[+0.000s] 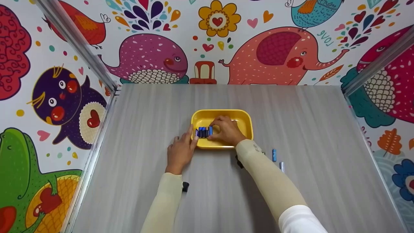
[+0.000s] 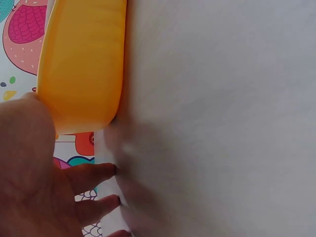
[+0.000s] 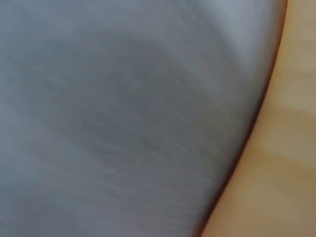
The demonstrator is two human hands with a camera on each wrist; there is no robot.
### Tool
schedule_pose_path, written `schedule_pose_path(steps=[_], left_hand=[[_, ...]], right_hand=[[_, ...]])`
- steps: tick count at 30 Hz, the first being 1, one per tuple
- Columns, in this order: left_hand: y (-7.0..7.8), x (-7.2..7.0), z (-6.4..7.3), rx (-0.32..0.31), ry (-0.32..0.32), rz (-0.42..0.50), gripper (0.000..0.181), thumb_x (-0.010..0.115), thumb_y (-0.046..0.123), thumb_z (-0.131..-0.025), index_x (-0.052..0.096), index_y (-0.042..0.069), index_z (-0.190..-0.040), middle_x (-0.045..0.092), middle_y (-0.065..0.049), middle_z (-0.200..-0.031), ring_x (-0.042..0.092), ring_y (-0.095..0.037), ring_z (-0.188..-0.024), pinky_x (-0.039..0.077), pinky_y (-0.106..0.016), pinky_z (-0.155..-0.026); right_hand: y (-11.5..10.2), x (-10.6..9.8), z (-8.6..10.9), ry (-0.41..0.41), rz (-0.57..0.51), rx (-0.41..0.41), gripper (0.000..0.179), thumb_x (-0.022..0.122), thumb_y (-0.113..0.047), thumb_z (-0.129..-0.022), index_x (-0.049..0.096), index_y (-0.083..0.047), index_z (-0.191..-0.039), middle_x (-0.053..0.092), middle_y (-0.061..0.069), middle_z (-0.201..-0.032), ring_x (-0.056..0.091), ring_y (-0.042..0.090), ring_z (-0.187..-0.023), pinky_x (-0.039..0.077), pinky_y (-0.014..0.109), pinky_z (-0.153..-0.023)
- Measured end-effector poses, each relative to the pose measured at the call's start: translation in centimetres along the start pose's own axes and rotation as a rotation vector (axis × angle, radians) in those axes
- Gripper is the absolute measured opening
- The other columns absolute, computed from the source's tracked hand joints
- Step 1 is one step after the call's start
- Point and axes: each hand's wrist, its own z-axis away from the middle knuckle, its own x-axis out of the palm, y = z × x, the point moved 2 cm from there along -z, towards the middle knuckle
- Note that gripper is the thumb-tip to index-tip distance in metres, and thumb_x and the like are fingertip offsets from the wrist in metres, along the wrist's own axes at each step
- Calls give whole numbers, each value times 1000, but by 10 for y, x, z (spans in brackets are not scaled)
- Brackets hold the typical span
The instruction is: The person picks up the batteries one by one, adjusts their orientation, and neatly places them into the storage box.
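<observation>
A yellow tray (image 1: 242, 116) stands on the table, with a row of several batteries (image 1: 202, 132) side by side at its left end. My right hand (image 1: 227, 131) reaches into the tray and pinches the light blue battery (image 1: 211, 130) at the row's right end between thumb and fingers. At the tray's left wall, my left hand (image 1: 181, 149) has its thumb and index finger against the rim, beside the leftmost battery. Its other fingers are spread outside, as the left wrist view shows beside the tray wall (image 2: 86, 74). The right wrist view shows only tabletop and a blurred tan surface.
Right of the tray, a blue battery (image 1: 274, 155) and a silvery one (image 1: 282, 166) lie on the grey wood-grain table (image 1: 136, 113), close to my right forearm. Printed panels with cartoon animals (image 1: 271, 58) and metal corner frames (image 1: 93, 155) border the table.
</observation>
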Motion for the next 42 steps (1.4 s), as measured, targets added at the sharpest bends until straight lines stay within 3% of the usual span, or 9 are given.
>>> schedule_pose_path(steps=[22,27,34,42], left_hand=[[1,-1,-1,-7,-13,-18,61,32,59,-107,12,45,-163,54,-4,-152,51,-38,-132,42,-62,-105],[1,-1,0,-7,-14,-15,61,30,61,-107,11,45,-163,54,-4,-152,52,-38,-132,43,-62,-105],[0,1,-1,-7,-16,-8,61,31,60,-107,10,46,-163,54,-3,-152,52,-37,-131,42,-62,-105],[-1,3,-1,-22,-23,19,61,34,59,-107,10,47,-162,53,-4,-153,51,-36,-130,40,-61,-108]], right_hand=[[0,1,0,3,55,-31,67,77,-70,-75,73,-27,-126,61,-6,-127,49,21,-125,40,52,-105],[0,-3,-1,14,-39,-10,65,80,-65,-77,72,-24,-127,60,-4,-126,50,20,-123,41,49,-107],[-2,-23,7,100,-262,47,53,79,-52,-86,71,-18,-126,60,-3,-129,53,20,-123,41,44,-115],[9,-74,33,232,-240,-67,42,73,-41,-94,71,-12,-125,60,2,-126,57,26,-121,45,46,-112]])
